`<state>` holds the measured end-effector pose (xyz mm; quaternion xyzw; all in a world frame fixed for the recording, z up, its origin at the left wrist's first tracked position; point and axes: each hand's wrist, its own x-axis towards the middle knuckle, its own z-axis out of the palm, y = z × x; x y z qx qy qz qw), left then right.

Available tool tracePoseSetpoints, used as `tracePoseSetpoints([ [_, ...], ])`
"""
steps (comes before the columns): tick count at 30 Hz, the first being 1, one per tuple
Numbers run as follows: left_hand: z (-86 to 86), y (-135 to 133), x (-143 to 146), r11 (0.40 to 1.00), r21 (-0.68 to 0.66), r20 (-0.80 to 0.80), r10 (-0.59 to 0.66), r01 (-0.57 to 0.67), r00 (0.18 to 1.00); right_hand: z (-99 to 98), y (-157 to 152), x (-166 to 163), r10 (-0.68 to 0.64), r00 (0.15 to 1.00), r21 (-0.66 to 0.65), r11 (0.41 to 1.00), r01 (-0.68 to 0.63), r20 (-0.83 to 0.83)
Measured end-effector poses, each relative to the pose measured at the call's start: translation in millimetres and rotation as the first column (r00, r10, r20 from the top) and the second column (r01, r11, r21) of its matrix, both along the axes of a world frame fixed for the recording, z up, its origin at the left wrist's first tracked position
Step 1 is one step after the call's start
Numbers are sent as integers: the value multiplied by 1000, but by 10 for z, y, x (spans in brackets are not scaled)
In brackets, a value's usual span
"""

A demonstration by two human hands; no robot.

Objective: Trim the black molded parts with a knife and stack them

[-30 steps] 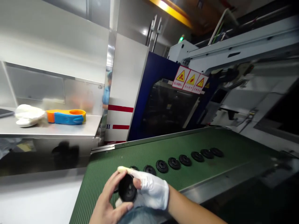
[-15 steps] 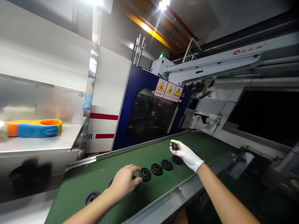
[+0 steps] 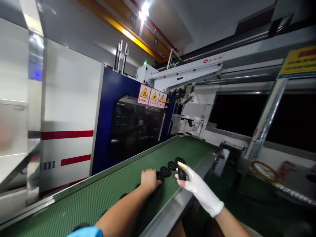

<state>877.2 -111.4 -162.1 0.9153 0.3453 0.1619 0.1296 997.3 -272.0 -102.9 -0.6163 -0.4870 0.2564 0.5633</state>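
Above the green conveyor belt (image 3: 190,148), three yellow-triangle warning labels (image 3: 151,97).

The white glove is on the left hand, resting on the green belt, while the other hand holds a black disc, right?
No: the head view shows the white glove on the right hand, holding the black disc. The bare left hand rests on the green belt.
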Motion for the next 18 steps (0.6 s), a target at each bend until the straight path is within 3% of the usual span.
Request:
tracePoseSetpoints([
  [3,16,-7,-8,1000,-24,-10,-10,10,1000,-61,31,52,2,987,-36,999,4,160],
  [6,1,-25,-282,999,-19,-27,-41,40,999,-104,261,-1,50,891,-126,992,8,452],
  [8,-32,-42,-529,998,-15,-53,-54,53,997,-129,479,-82,138,819,-200,979,-29,557],
  [13,-139,-73,-884,998,-66,-58,-20,16,998,-253,1033,-317,394,671,-401,903,-155,628],
  [18,-37,-132,-1155,981,-191,67,9,4,998,-372,1298,-390,444,555,-529,848,-7,703],
])
